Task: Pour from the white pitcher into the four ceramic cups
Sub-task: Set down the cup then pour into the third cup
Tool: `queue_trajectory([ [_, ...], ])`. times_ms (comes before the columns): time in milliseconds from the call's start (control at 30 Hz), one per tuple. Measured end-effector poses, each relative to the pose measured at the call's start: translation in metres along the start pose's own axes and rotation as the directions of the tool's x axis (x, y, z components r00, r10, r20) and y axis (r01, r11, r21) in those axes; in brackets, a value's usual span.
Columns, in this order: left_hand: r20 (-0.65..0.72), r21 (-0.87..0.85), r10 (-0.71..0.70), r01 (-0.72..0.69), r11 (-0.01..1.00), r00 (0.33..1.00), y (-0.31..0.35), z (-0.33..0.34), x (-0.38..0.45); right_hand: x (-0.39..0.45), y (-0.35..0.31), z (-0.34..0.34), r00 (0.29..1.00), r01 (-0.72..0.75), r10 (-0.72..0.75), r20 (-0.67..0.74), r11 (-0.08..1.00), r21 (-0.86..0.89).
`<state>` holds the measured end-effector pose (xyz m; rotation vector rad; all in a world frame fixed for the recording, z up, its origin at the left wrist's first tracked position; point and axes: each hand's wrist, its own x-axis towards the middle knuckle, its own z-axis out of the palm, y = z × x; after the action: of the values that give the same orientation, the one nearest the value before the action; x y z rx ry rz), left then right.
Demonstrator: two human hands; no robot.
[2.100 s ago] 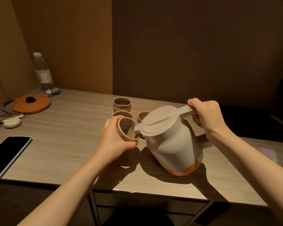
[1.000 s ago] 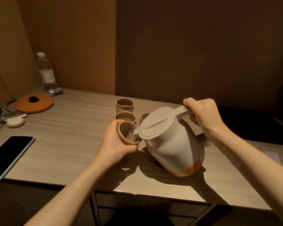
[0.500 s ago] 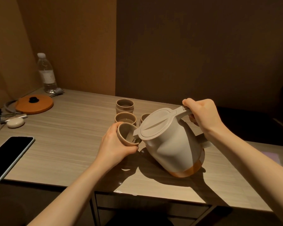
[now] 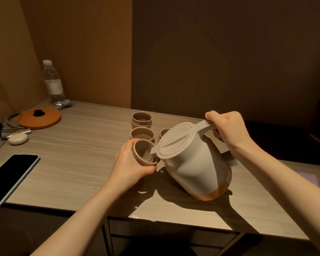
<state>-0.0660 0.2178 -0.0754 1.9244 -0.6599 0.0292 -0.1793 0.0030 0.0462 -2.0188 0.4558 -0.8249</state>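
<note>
The white pitcher (image 4: 192, 163), with an orange band at its base, is tilted to the left above the table. My right hand (image 4: 229, 132) grips its handle. My left hand (image 4: 129, 167) holds a ceramic cup (image 4: 143, 154) tipped toward the pitcher's spout, which reaches over the cup's rim; liquid shows inside. Behind it on the table stand a second cup (image 4: 142, 134), a third cup (image 4: 141, 119) farther back, and a fourth cup (image 4: 163, 133) mostly hidden by the pitcher's lid.
A black phone (image 4: 9, 179) lies at the table's left front edge. At the far left are an orange lid (image 4: 40, 118), a small white case (image 4: 18, 139), cables and a water bottle (image 4: 54, 84). Walls close the back and left of the wooden table (image 4: 72, 154).
Over the last two seconds the pitcher and the held cup stay nearly in place. The pitcher's spout sits a little deeper over the cup's rim, and the view has shifted slightly.
</note>
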Motion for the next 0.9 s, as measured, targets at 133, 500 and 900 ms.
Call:
queue_trajectory([
  [133, -0.001, 0.002, 0.006, -0.006, 1.0, 1.0, -0.0006, -0.0001, 0.0001, 0.0001, -0.0011, 0.0012, 1.0, 0.0, 0.0, 0.006, 1.0, -0.007],
  [500, -0.004, -0.001, 0.002, -0.002, 1.0, 1.0, -0.0022, -0.0016, -0.0003, -0.0001, -0.0021, 0.0028, 1.0, 0.002, -0.002, 0.018, 1.0, -0.02],
  [900, -0.008, -0.013, -0.018, 0.018, 1.0, 1.0, -0.0039, -0.0017, -0.0034, 0.0012, -0.0044, 0.0052, 0.999, 0.013, -0.011, 0.041, 0.999, -0.051],
])
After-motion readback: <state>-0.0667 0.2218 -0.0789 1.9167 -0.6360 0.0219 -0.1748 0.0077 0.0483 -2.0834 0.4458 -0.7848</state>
